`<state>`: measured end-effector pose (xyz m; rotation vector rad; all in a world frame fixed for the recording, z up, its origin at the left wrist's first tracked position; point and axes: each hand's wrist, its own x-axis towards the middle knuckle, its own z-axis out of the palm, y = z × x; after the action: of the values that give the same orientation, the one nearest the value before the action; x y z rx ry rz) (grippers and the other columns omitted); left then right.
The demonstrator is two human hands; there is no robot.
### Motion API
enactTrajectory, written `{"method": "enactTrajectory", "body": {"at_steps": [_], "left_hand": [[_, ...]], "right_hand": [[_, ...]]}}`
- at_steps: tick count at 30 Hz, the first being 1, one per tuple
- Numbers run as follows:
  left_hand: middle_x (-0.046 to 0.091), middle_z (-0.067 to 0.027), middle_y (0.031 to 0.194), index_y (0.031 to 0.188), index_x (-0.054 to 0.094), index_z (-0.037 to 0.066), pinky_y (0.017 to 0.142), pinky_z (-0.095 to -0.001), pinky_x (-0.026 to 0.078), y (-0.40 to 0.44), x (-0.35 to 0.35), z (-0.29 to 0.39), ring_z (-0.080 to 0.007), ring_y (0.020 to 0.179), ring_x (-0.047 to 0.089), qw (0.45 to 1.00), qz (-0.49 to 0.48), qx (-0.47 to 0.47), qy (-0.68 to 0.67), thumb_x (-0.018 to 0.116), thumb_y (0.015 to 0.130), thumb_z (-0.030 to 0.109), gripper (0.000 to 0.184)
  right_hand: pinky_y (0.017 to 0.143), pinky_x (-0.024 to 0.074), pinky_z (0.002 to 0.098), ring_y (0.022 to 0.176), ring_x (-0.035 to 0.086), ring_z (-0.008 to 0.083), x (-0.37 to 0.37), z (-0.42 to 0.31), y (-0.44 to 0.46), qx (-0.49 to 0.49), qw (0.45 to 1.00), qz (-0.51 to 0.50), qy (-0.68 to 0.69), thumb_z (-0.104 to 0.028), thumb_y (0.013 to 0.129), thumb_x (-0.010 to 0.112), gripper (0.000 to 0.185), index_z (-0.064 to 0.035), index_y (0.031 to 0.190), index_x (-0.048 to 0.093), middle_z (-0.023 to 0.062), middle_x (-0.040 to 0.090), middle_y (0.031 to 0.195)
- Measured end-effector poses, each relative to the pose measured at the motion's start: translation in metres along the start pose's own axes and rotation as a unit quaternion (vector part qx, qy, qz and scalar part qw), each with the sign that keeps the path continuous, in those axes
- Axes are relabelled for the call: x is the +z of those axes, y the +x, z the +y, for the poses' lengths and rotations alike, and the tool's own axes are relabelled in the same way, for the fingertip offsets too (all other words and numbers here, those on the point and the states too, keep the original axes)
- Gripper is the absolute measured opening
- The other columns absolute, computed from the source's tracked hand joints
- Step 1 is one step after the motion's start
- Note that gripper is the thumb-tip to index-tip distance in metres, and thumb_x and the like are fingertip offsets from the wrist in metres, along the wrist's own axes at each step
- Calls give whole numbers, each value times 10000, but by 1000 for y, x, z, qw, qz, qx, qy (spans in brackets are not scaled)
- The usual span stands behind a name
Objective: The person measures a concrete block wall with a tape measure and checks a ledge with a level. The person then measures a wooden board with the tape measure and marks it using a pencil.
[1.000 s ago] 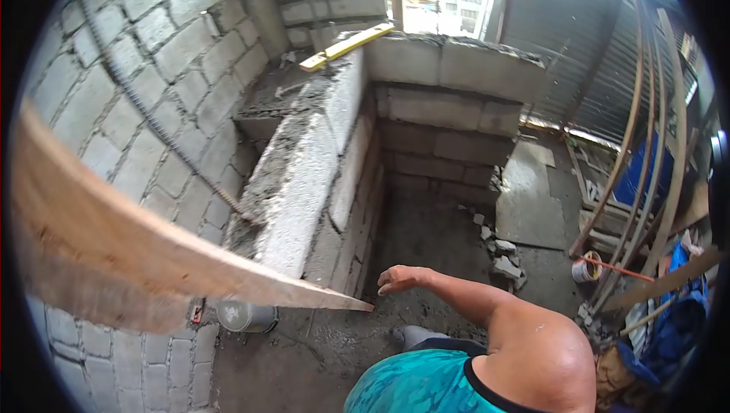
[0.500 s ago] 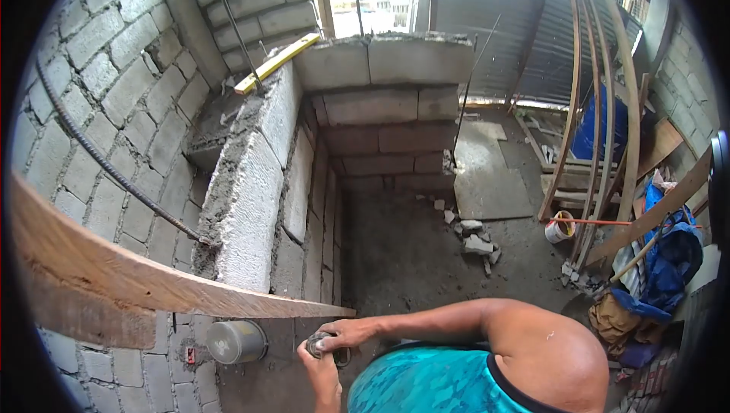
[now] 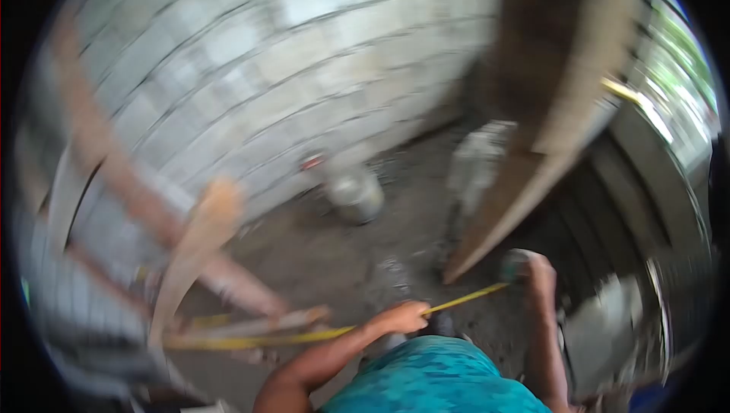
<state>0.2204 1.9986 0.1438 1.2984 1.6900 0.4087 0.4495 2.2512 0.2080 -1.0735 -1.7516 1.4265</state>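
At the far left, blurred timber lengths [image 3: 186,268] lean in, and a yellow strip [image 3: 304,337] runs past them to the left forearm; it looks like the same blade drawn far out, though the arm hides the join. Behind, against the concrete-block wall [image 3: 319,2], a grey bucket [image 3: 355,196] stands on the floor. Mid-view, the left hand [image 3: 407,316] is closed, pinching the yellow tape blade [image 3: 465,298] in front of the turquoise shirt. Half a second ago both hands were together around a small round object; now they are well apart with the blade taut between them, so the tape is in use as a measure. A wooden plank [image 3: 540,93] slants down just beyond the blade. To the right, the right hand [image 3: 540,270] is curled round the tape measure case [image 3: 515,266], whose detail is smeared by motion.
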Motion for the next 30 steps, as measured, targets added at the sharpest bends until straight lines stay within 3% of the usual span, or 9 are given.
{"method": "enactTrajectory", "body": {"at_steps": [5, 10, 12, 13, 15, 19, 23, 24, 30], "left_hand": [[699, -217, 1050, 1122, 645, 33, 846, -492, 510, -46, -33, 2, -399, 1003, 669, 991, 73, -94, 58, 635, 860, 186, 303], [708, -201, 950, 990, 662, 29, 800, -509, 523, -113, -44, -10, -414, 951, 678, 975, 151, -138, 84, 621, 793, 124, 222], [710, -191, 934, 994, 666, 42, 774, -494, 516, -144, -45, -17, -376, 945, 690, 969, 139, -157, 130, 656, 785, 145, 233], [710, -191, 934, 994, 666, 42, 774, -494, 516, -161, -51, -17, -376, 945, 690, 966, 148, -170, 125, 656, 785, 145, 233], [710, -183, 925, 957, 680, 41, 758, -485, 518, -196, -60, -14, -362, 919, 695, 965, 94, -210, 126, 660, 753, 139, 228], [704, -187, 883, 917, 690, 49, 741, -498, 526, -257, -41, -37, -388, 863, 695, 937, 192, -255, 142, 646, 752, 130, 189], [709, -175, 911, 983, 686, 58, 767, -472, 518, -271, -34, -20, -363, 890, 693, 933, 194, -284, 103, 708, 797, 242, 262], [708, -173, 908, 991, 685, 66, 765, -473, 516, -262, -33, -16, -365, 883, 693, 940, 180, -270, 100, 711, 805, 262, 271], [687, -208, 904, 943, 663, 55, 755, -504, 501, -173, -18, 4, -410, 887, 666, 969, 80, -221, -71, 640, 837, 242, 216]], "right_hand": [[673, 502, 269, 776, 593, 112, -50, -11, 47, -48, 987, 48, 149, -414, 1017, 493, 391, -77, 1073, 682, 27, 641, 907], [826, 473, 290, 1004, 593, 130, -162, 19, 122, -107, 978, 119, 135, -445, 1040, 475, 478, -95, 1344, 589, 44, 638, 1228], [901, 438, 295, 1083, 575, 144, -214, 78, 166, -357, 912, 184, -81, -474, 1038, 471, 539, -95, 1415, 541, 60, 593, 1341], [901, 438, 295, 1083, 575, 144, -210, 69, 175, -361, 914, 171, -72, -474, 1038, 471, 539, -95, 1415, 541, 60, 593, 1341], [923, 424, 289, 1095, 561, 135, -187, 31, 172, -82, 966, 98, 225, -477, 1036, 473, 549, -84, 1413, 538, 58, 592, 1331], [895, 451, 285, 1074, 564, 139, -131, 4, 152, -81, 989, -111, 59, -492, 1030, 473, 562, -73, 1393, 563, 49, 611, 1279], [907, 455, 306, 1087, 573, 158, -103, -6, 156, -150, 988, 12, 45, -477, 1030, 466, 519, -80, 1344, 580, 44, 617, 1220], [810, 448, 265, 935, 558, 122, -85, -27, 149, -110, 985, 53, 123, -424, 1052, 431, 446, -86, 1288, 599, 22, 608, 1113], [747, 534, 285, 865, 634, 135, -75, -59, 140, -99, 976, -86, 171, -420, 1014, 560, 458, 3, 1172, 636, 67, 672, 986]]}}
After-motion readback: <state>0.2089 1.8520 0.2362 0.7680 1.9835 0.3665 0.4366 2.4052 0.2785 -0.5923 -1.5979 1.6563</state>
